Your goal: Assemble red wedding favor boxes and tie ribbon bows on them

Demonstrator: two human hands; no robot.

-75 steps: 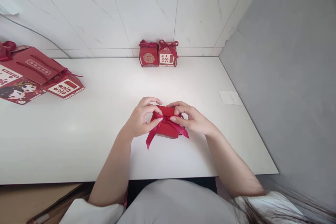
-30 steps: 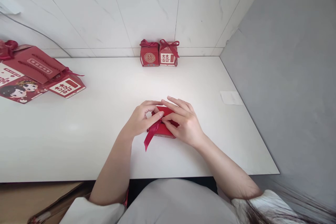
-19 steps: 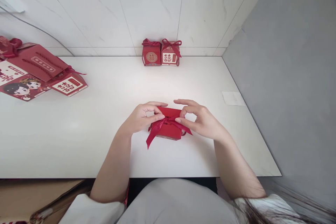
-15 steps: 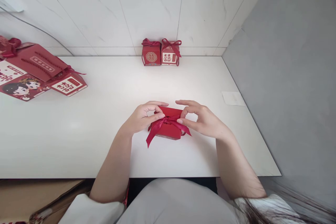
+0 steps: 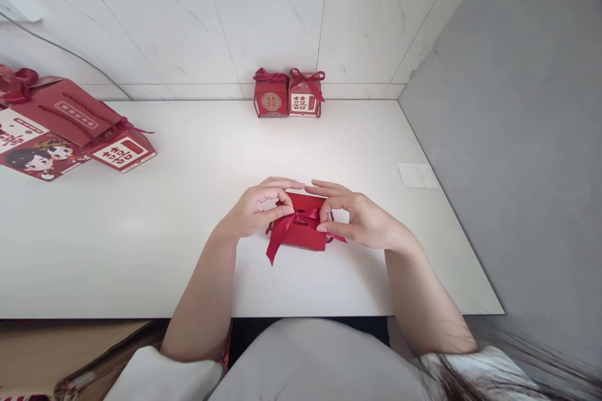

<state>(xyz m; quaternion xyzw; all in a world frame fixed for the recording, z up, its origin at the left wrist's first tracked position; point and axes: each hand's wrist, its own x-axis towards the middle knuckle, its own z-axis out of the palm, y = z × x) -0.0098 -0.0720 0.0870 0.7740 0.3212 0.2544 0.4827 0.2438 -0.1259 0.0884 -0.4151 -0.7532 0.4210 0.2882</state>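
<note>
A small red gift box [image 5: 302, 235] stands on the white table [image 5: 188, 213] in front of me. A dark red ribbon [image 5: 280, 238] crosses its top, one tail hanging down at the left and another showing at the right. My left hand [image 5: 254, 210] pinches the ribbon at the box's left top. From the right, my right hand [image 5: 358, 219] pinches the ribbon near the knot in the middle. Both hands touch the box top.
Two finished red boxes with bows [image 5: 288, 94] stand at the back against the tiled wall. Larger red boxes [image 5: 61, 131] lie at the far left. A white paper slip [image 5: 414, 175] lies at the right, near the grey wall. A cardboard box [image 5: 61, 351] sits below the table edge.
My right hand crossed over the box, drew back to the right, then came in again to the knot. The left ribbon tail has shifted slightly. The box stayed in place.
</note>
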